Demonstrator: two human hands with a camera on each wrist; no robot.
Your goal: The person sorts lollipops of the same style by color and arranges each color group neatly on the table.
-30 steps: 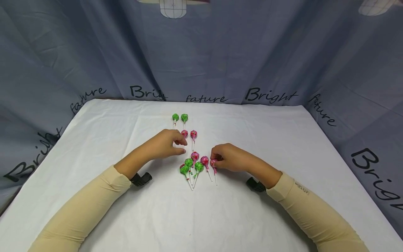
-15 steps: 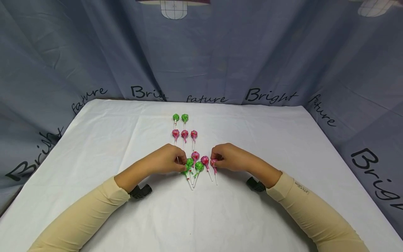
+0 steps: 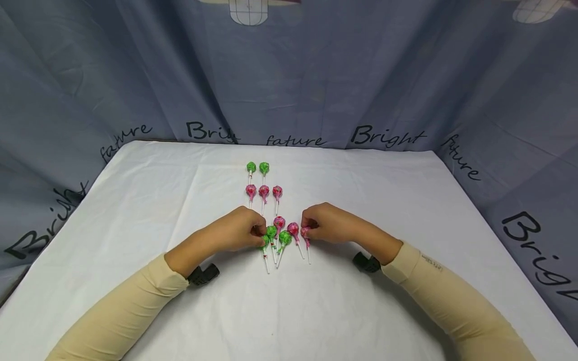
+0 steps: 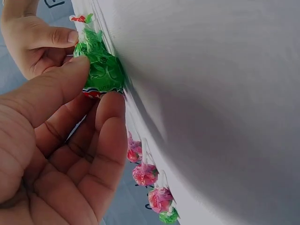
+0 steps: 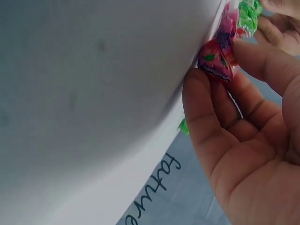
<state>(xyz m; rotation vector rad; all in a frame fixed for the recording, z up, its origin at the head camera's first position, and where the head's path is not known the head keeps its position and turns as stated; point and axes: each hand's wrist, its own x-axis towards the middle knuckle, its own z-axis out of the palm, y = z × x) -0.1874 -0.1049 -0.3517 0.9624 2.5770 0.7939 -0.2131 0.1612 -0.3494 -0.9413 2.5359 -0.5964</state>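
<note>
My left hand (image 3: 239, 229) pinches the wrapped head of a green lollipop (image 4: 104, 72) between thumb and fingers, at the left side of a loose cluster. My right hand (image 3: 331, 223) holds a pink lollipop (image 5: 216, 61) by its head at the cluster's right end, its stick pointing toward me. Between the hands lie a pink lollipop (image 3: 293, 229), another pink lollipop (image 3: 279, 222), a green lollipop (image 3: 285, 238) and a further green lollipop (image 3: 271, 231), some sticks overlapping.
Behind the cluster, three pink lollipops (image 3: 264, 190) lie in a row. Farther back are two green lollipops (image 3: 264, 167) side by side. All rest on a white-covered table (image 3: 361, 190), with a grey curtain (image 3: 316, 75) around its far edges.
My left hand has come from the pink row down to the cluster and taken hold of a green lollipop, whose stick has swung left. The right hand stays almost still on its pink lollipop.
</note>
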